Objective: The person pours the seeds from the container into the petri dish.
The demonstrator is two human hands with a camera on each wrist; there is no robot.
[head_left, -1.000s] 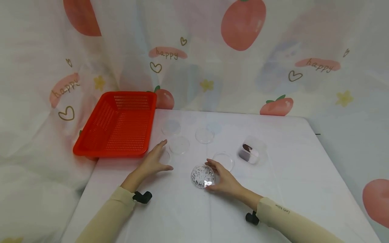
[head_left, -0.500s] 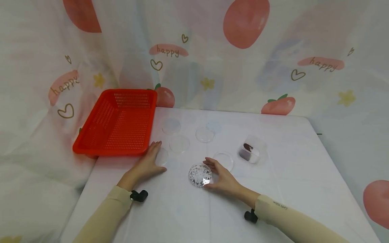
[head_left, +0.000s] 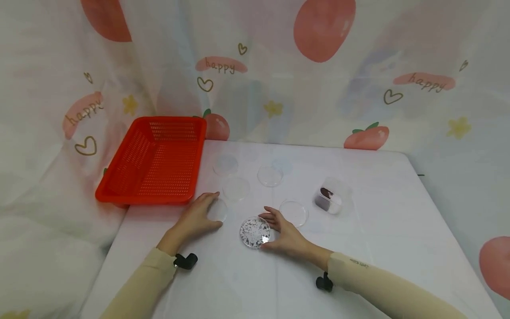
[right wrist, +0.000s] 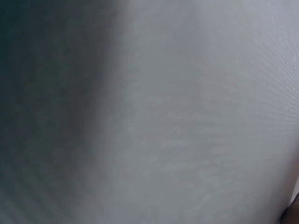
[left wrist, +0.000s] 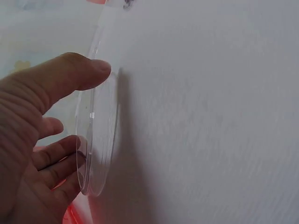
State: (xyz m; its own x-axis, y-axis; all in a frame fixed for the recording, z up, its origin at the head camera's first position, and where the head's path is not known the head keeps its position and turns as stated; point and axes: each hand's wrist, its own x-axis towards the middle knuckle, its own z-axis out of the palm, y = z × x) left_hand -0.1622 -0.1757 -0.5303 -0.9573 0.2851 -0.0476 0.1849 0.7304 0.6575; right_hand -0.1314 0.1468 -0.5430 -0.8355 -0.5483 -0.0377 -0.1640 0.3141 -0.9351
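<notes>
In the head view, my left hand (head_left: pixel 194 220) grips a clear, round petri dish part (head_left: pixel 218 210) by its rim. The left wrist view shows this clear disc (left wrist: pixel 96 140) edge-on, with the thumb on one side and the fingers on the other. My right hand (head_left: pixel 290 238) holds a petri dish (head_left: pixel 254 232) sprinkled with dark specks, thumb at its near edge and fingers at its far right. The two dishes are a short gap apart, the speckled one nearer the person. The right wrist view is mostly a blurred pale surface, with the dish out of sight.
Several clear round dishes or lids lie beyond the hands, among them one dish (head_left: pixel 294 214) by the right fingers and another (head_left: pixel 270 176) farther back. A red perforated basket (head_left: pixel 191 186) stands at the back left. A small clear tub (head_left: pixel 329 200) with dark contents sits right.
My right hand has slid the speckled dish to the left. My left hand has closed round the clear dish part, drawn it slightly left, then brought it back rightward.
</notes>
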